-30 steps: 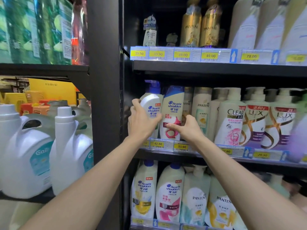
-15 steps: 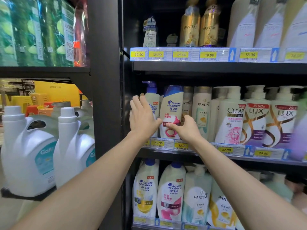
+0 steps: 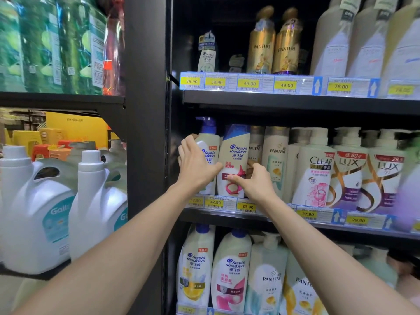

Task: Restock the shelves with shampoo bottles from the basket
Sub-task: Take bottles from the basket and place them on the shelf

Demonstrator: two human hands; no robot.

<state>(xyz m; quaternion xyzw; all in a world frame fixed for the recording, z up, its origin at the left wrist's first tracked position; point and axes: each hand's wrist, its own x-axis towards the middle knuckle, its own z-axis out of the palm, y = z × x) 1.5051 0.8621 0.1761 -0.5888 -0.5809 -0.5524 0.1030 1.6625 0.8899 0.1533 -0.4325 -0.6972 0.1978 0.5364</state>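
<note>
The pump-top Head & Shoulders bottle (image 3: 210, 145) is held by the closed left grip (image 3: 197, 169) at the middle shelf's (image 3: 222, 218) left end, just beside the black upright (image 3: 145, 144), its lower label hidden. The touching blue-capped bottle (image 3: 236, 151) is pinched by the right grip (image 3: 254, 183), fingers partly hidden behind it.

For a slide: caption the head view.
Left hand holds pump Head & Shoulders bottle; right hand grips pink-label bottle on middle shelf.

A black upright post (image 3: 145, 133) is seen between two bays of dark shelving (image 3: 295, 103). Yellow price labels (image 3: 250, 83) are fixed along the shelf edges. Yellow plastic furniture (image 3: 22, 138) is glimpsed behind, brightly lit.
</note>
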